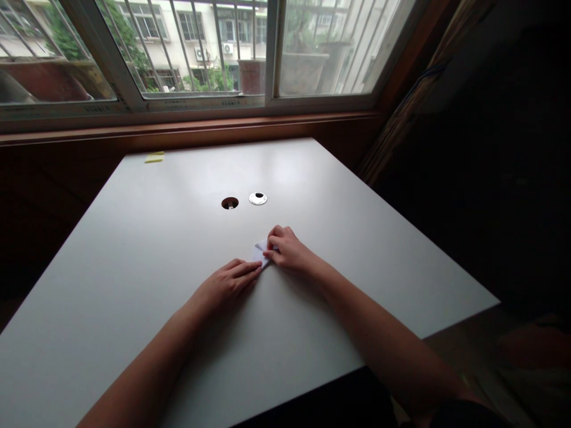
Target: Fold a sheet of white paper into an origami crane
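A small folded white paper (260,254) lies on the white table (147,249), near its middle. My left hand (227,282) lies flat with its fingers stretched out, the fingertips pressing on the paper's near left edge. My right hand (288,248) has its fingers curled and pinched on the paper's right side, covering part of it.
A round cable hole (229,203) and its loose white cap (257,198) sit just beyond the paper. A yellow sticky-note pad (154,157) lies at the far left corner. Behind the table runs a wooden sill under a barred window. Right of the table is dark floor.
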### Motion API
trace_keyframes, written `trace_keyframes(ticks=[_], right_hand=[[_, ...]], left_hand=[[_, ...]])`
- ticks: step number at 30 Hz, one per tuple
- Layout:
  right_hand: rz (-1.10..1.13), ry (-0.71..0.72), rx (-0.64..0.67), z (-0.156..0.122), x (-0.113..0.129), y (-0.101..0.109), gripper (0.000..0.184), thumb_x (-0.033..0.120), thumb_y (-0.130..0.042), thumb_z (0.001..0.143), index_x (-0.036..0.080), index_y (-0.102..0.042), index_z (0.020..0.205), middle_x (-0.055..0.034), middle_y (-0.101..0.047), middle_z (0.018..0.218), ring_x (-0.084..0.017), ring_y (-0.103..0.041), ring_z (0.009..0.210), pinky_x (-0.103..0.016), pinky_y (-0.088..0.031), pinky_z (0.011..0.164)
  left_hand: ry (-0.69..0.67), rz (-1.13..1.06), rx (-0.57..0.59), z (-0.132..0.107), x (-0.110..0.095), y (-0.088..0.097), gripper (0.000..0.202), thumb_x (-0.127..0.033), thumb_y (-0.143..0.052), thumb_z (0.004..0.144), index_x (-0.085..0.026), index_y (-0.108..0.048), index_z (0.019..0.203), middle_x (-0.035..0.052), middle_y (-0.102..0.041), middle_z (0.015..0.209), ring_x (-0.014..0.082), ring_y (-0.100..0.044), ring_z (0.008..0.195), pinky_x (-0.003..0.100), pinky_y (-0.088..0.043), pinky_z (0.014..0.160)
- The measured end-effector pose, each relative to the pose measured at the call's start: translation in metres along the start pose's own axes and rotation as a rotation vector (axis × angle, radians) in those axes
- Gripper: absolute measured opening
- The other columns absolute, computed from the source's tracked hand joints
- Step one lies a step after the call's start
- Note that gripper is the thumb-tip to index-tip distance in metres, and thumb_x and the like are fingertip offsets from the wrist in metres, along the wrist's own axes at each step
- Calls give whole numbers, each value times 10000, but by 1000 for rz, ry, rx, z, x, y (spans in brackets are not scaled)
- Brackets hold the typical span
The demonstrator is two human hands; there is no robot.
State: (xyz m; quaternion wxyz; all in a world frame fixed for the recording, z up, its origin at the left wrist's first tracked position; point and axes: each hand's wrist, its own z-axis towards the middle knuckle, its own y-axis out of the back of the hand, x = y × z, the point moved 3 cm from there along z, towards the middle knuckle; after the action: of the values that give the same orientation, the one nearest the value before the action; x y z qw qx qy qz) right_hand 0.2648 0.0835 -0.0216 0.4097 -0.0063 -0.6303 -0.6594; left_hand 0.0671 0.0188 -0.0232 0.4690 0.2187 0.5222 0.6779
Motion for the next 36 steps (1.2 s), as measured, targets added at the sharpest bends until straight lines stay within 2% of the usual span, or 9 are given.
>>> trace_keyframes(ticks=[6, 13, 20, 27, 32, 36], right_hand=[[-10, -47, -7, 1, 1, -1, 102, 260, -678, 855, 184, -630, 807, -76, -551, 1054, -232, -458, 1030, -387, -406, 950], [5, -76, -104, 2, -3, -3, 109, 254, -704, 837, 191, -635, 780, -70, -563, 1025, -232, -468, 1032, -386, -405, 952], [11, -67, -119, 3, -8, -2, 115, 270, -716, 828, 196, -648, 772, -60, -583, 1010, -223, -493, 1014, -377, -408, 929], [6, -61, -110, 3, -8, -3, 115, 276, -718, 823, 196, -649, 778, -56, -597, 1009, -219, -498, 1002, -365, -409, 924], [-11, -73, -98, 3, -7, -3, 114, 286, -709, 830, 195, -652, 791, -59, -593, 1021, -223, -496, 1008, -367, -406, 923], [-23, -81, -99, 2, -4, -2, 110, 282, -704, 834, 196, -650, 792, -59, -588, 1022, -222, -495, 1001, -365, -404, 916]], left_hand=[[-17, 80, 14, 1, -3, -2, 347, -173, -441, 981, -172, -570, 1303, 89, -597, 1331, 209, -584, 1095, 387, -551, 975], [4, 76, -16, 3, -8, 2, 345, -189, -471, 964, -127, -590, 1282, 110, -615, 1305, 221, -576, 1079, 396, -554, 970], [38, -103, 69, -1, -5, 6, 375, -195, -464, 961, -174, -578, 1317, 84, -593, 1351, 222, -551, 1166, 413, -514, 1029], [-36, -323, 122, -9, 9, 18, 553, -58, -462, 871, -234, -519, 1392, 63, -564, 1403, 216, -514, 1303, 426, -430, 1124], [-17, -341, 114, -11, 13, 16, 648, -10, -444, 821, -263, -491, 1416, 52, -548, 1420, 209, -517, 1303, 414, -438, 1112], [-29, -313, 102, -12, 12, 11, 620, -15, -455, 840, -286, -517, 1395, 41, -541, 1429, 210, -531, 1282, 403, -457, 1092]])
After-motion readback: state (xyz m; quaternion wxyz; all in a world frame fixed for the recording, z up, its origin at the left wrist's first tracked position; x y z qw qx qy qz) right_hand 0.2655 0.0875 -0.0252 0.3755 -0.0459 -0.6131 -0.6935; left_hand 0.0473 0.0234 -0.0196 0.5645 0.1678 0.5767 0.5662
